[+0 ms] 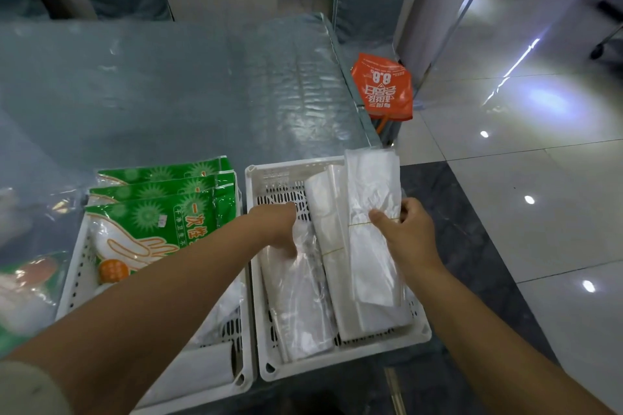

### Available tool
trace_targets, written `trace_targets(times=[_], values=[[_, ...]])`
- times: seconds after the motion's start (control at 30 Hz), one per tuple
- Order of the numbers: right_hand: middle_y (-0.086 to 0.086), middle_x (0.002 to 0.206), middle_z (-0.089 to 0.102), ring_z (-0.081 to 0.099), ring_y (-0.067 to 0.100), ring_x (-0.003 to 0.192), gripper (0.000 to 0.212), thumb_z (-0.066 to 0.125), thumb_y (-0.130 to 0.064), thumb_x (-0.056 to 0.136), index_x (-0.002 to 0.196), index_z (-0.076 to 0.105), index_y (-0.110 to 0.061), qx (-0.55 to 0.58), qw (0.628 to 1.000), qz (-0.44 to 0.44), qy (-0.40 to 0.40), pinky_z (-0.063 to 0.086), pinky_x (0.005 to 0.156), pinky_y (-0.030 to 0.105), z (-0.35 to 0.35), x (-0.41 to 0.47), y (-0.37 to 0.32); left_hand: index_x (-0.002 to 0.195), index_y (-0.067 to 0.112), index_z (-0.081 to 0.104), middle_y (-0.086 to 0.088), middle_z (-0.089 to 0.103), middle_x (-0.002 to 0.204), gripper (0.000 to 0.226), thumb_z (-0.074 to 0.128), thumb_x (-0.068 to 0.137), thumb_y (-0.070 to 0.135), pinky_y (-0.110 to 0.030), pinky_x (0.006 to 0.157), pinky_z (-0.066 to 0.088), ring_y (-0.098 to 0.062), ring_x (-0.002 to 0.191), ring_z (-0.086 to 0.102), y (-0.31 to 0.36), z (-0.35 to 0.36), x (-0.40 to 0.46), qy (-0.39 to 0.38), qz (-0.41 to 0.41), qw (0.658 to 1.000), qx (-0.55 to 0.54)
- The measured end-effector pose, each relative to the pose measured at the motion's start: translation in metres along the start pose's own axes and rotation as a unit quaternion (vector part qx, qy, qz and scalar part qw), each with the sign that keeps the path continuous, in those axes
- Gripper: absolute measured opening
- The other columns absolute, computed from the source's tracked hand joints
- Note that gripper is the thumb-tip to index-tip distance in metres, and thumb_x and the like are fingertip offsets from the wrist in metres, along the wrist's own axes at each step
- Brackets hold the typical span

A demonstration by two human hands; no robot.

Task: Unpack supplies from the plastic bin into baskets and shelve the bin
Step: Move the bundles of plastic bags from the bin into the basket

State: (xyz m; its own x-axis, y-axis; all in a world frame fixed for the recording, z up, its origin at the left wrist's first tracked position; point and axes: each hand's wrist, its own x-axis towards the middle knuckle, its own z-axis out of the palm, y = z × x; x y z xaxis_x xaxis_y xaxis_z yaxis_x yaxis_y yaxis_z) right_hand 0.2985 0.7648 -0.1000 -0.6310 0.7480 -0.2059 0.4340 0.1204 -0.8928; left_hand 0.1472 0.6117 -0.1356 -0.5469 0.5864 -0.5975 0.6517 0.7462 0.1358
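Observation:
Two white perforated baskets sit side by side on the table's near edge. The right basket holds bundles of clear plastic bags. My right hand grips the rightmost bundle of bags at its rubber band, over the basket's right side. My left hand presses on the left clear bag bundle lying in that basket; a middle bundle lies between them. The left basket holds green packs of disposable gloves and white items at its near end. The plastic bin is not in view.
The table is covered with a clear plastic sheet. An orange fan rests on a grey chair at the table's right corner. Blurred packs lie at the far left edge. Glossy tiled floor spreads to the right.

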Motion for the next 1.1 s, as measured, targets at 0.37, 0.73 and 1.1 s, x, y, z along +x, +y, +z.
trace_targets(times=[0.37, 0.73, 1.1], values=[[0.004, 0.093, 0.062, 0.062, 0.023, 0.085, 0.026, 0.071, -0.026, 0.078, 0.097, 0.055, -0.019, -0.023, 1.000, -0.014, -0.013, 0.054, 0.075, 0.035, 0.007, 0.001, 0.002, 0.099, 0.016, 0.066, 0.003, 0.068, 0.091, 0.040, 0.082, 0.063, 0.025, -0.028, 0.076, 0.052, -0.019, 0.086, 0.065, -0.024, -0.007, -0.022, -0.018, 0.066, 0.964, -0.256], [-0.011, 0.074, 0.051, 0.050, 0.004, 0.064, 0.028, 0.068, -0.036, 0.077, 0.092, 0.047, -0.024, -0.113, 0.987, -0.026, -0.110, 0.037, 0.053, 0.022, 0.070, -0.034, 0.016, 0.067, 0.023, 0.069, 0.011, 0.072, 0.064, 0.018, 0.086, 0.060, 0.020, -0.023, 0.061, 0.052, -0.001, 0.054, 0.065, -0.103, -0.114, -0.110, 0.157, 0.030, 0.956, -0.248], [0.002, 0.126, 0.044, 0.051, 0.012, 0.097, 0.055, 0.056, -0.026, 0.089, 0.136, 0.029, -0.016, -0.219, 0.954, -0.115, -0.170, 0.042, 0.079, 0.024, 0.099, -0.071, 0.037, 0.080, 0.027, 0.066, 0.010, 0.064, 0.071, 0.028, 0.085, 0.060, 0.025, -0.018, 0.054, 0.039, -0.004, 0.064, 0.059, -0.134, -0.126, -0.137, 0.229, -0.032, 0.943, -0.239]])
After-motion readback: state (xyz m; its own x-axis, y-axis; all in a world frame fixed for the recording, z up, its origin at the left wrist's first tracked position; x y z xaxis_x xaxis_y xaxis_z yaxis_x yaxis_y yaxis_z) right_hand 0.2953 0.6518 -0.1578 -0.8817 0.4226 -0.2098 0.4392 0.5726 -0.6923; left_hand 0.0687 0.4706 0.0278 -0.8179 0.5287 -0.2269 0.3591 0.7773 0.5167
